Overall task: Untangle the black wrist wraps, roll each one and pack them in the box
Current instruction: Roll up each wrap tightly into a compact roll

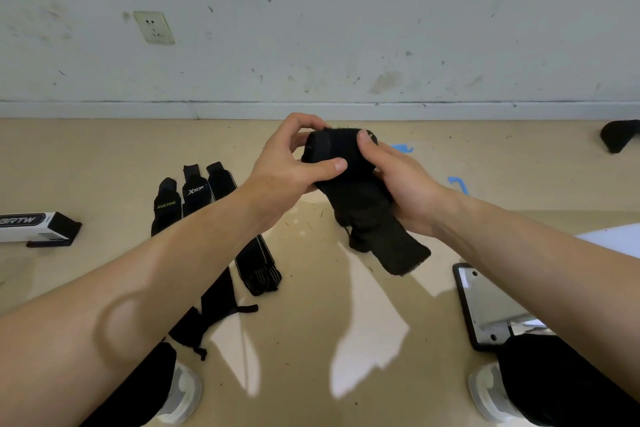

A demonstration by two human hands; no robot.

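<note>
At the centre of the frame, held above the floor, is the black wrist wrap (333, 150). Its upper part is wound into a thick roll and its loose tail (398, 253) hangs down towards the lower right. The left hand (287, 163) curls round the roll from the left, thumb across the front and fingers over the top, which looks meant to stop the coil from springing open. The right hand (408, 187) clamps it from the other side, thumb pressed on the top edge and palm under the band, apparently to feed and tension the free length. The two hands are close together, both closed on this one wrap, and rolling seems about half done, since a good stretch of tail is unwound. Left of centre, the other wraps (195, 191) lie flat on the floor side by side, running down towards the lower left, seemingly untangled and waiting their turn. The box (34, 226) sits at the left edge, its dark end open towards the wraps and well apart from the hands; nothing rolled shows inside it. A phone (485, 305) lies at the lower right, and another black piece (620, 135) rests at the far right near the wall.
</note>
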